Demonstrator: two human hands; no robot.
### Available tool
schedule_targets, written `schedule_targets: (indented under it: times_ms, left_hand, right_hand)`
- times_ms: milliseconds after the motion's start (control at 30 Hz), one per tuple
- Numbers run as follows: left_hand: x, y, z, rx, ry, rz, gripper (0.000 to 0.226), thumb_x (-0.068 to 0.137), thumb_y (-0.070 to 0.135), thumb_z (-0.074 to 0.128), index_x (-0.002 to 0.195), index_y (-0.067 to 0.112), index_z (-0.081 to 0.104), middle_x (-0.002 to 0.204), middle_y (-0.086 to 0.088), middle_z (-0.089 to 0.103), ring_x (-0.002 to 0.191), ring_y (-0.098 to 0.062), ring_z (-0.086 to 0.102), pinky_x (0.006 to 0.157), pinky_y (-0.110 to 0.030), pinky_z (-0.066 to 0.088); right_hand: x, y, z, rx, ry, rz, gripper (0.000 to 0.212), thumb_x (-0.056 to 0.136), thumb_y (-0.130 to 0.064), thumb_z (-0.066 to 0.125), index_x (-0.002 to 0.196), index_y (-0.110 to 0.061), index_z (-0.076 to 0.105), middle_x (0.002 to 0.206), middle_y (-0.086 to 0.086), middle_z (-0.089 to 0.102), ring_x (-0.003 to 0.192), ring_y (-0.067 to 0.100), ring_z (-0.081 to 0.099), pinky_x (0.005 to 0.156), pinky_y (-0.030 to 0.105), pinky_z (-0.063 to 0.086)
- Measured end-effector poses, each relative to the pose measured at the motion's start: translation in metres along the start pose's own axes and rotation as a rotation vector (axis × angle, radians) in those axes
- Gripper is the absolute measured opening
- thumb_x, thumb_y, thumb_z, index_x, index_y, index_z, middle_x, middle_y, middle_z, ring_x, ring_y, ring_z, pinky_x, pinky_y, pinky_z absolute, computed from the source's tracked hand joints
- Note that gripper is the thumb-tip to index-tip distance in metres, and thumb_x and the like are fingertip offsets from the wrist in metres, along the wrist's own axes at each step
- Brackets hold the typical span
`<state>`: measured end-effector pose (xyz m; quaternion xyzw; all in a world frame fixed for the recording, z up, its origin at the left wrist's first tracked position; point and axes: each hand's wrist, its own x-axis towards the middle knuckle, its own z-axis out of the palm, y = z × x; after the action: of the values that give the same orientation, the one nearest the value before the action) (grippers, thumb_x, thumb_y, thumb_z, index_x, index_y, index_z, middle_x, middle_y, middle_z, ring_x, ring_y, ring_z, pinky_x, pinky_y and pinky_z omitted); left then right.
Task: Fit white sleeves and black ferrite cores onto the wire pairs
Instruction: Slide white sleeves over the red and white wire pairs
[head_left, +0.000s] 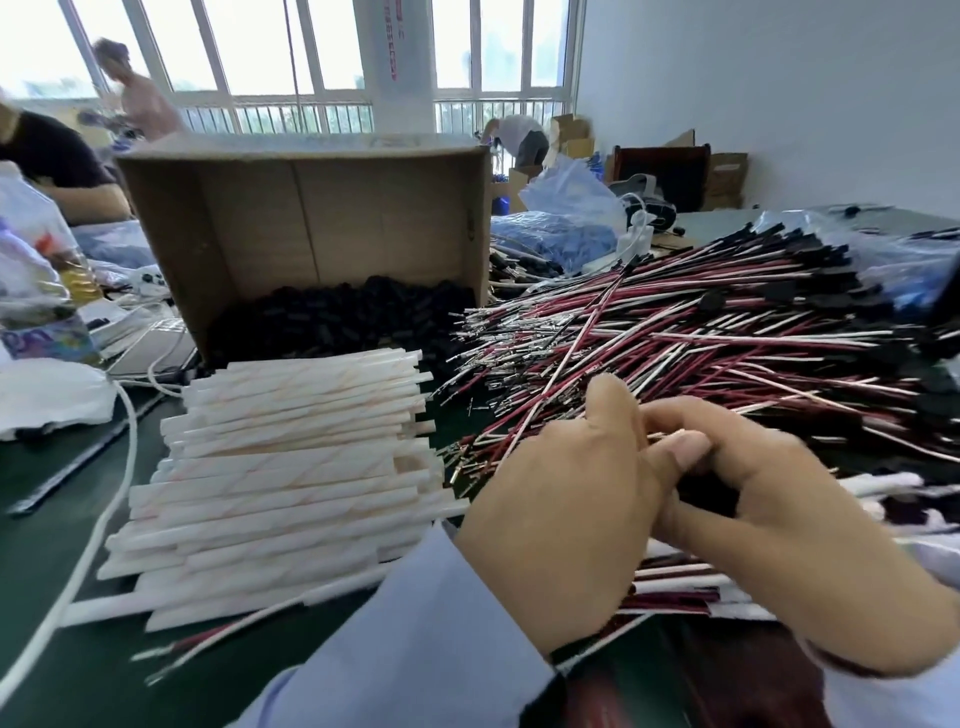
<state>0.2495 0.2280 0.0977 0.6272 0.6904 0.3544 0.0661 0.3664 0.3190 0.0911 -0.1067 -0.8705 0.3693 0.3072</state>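
Note:
A stack of white sleeves (291, 467) lies on the green table at the centre left. Behind it a tipped cardboard box (311, 218) holds a heap of black ferrite cores (343, 317). A big pile of red and white wire pairs (701, 332) spreads across the right. My left hand (556, 519) and my right hand (779, 545) meet in front of that pile. Both curl around a black ferrite core (706, 493) between them, and thin wire ends (662, 434) show at the fingertips. Finished pieces with sleeves (685, 587) lie under my hands.
A white cable (111, 499) runs along the table's left. Plastic bags and a bottle (36, 291) stand at the far left, blue bags (566, 228) behind the wires. Other people work at the back by the windows. One loose wire pair (228, 636) lies near the front edge.

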Motion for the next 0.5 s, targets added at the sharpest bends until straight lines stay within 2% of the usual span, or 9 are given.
schedule_targets:
  times_ms: [67,133,200,267,333,367,433,467,500]
  left_hand:
    - [-0.004,-0.012,-0.012,-0.017,-0.078,-0.026,0.028,0.093,0.052,0.041,0.090,0.024,0.040,0.074,-0.001,0.065,0.068,-0.021,0.063,0.066,-0.043,0.052]
    - [-0.010,-0.032,-0.025,-0.006,-0.174,-0.064,0.019,0.094,0.045,0.047,0.090,0.027,0.045,0.072,0.002,0.066,0.066,-0.014,0.064,0.067,-0.038,0.052]
    - [-0.014,-0.047,-0.029,0.037,-0.205,-0.040,0.014,0.096,0.040,0.047,0.088,0.028,0.048,0.074,0.007,0.063,0.067,-0.008,0.058,0.069,-0.035,0.050]
    - [-0.015,-0.054,-0.016,0.180,-0.186,0.020,0.011,0.098,0.039,0.044,0.094,0.029,0.048,0.086,0.014,0.053,0.079,-0.005,0.048,0.074,-0.032,0.045]
    - [-0.017,-0.056,0.005,0.345,-0.120,0.071,0.016,0.099,0.040,0.038,0.105,0.029,0.048,0.102,0.014,0.048,0.095,-0.008,0.043,0.079,-0.031,0.042]
    - [-0.019,-0.056,0.016,0.399,-0.102,0.088,0.018,0.100,0.040,0.036,0.109,0.029,0.047,0.108,0.012,0.048,0.101,-0.011,0.041,0.080,-0.031,0.042]
    - [-0.022,-0.057,0.028,0.452,-0.064,0.117,0.020,0.101,0.037,0.036,0.113,0.027,0.049,0.111,0.007,0.050,0.101,-0.017,0.044,0.076,-0.032,0.042]
    - [-0.023,-0.058,0.030,0.451,-0.030,0.137,0.022,0.101,0.036,0.036,0.112,0.025,0.052,0.109,0.006,0.052,0.098,-0.019,0.047,0.073,-0.033,0.043]
    - [-0.024,-0.059,0.030,0.451,0.003,0.158,0.023,0.100,0.035,0.037,0.109,0.024,0.054,0.104,0.005,0.055,0.093,-0.020,0.050,0.069,-0.034,0.045]
  right_hand:
    - [-0.001,0.009,-0.020,0.011,-0.010,0.020,0.015,0.071,-0.026,0.073,0.086,-0.024,0.072,0.065,0.000,0.067,0.051,-0.001,0.052,0.048,0.008,0.040]
    - [-0.004,0.021,-0.059,-0.069,-0.009,0.143,0.019,0.070,-0.041,0.074,0.081,-0.026,0.074,0.060,0.002,0.065,0.045,-0.002,0.047,0.043,0.008,0.036]
    - [-0.008,0.035,-0.094,-0.214,-0.006,0.262,0.019,0.068,-0.048,0.072,0.078,-0.032,0.074,0.058,-0.001,0.066,0.044,-0.002,0.050,0.043,0.007,0.037]
    - [-0.008,0.044,-0.121,-0.433,0.008,0.368,0.018,0.065,-0.056,0.069,0.072,-0.041,0.071,0.057,-0.011,0.065,0.047,-0.001,0.056,0.045,0.006,0.039]
    - [0.007,0.053,-0.131,-0.632,0.035,0.405,0.033,0.060,-0.072,0.060,0.074,-0.044,0.068,0.067,-0.018,0.066,0.058,0.000,0.060,0.053,0.017,0.044]
    - [0.021,0.058,-0.128,-0.694,0.063,0.352,0.033,0.063,-0.072,0.059,0.076,-0.043,0.066,0.074,-0.018,0.066,0.066,-0.001,0.060,0.058,0.021,0.043]
    - [0.055,0.071,-0.106,-0.706,0.097,0.182,0.012,0.081,-0.047,0.064,0.088,-0.038,0.064,0.095,-0.011,0.066,0.087,0.012,0.060,0.071,0.027,0.042]
    - [0.077,0.078,-0.090,-0.732,0.134,0.120,0.014,0.087,-0.028,0.061,0.100,-0.031,0.064,0.108,0.000,0.064,0.099,0.020,0.058,0.079,0.031,0.043]
    - [0.099,0.083,-0.073,-0.788,0.165,0.102,0.027,0.089,-0.014,0.056,0.114,-0.024,0.061,0.121,0.007,0.059,0.112,0.025,0.054,0.090,0.036,0.043]
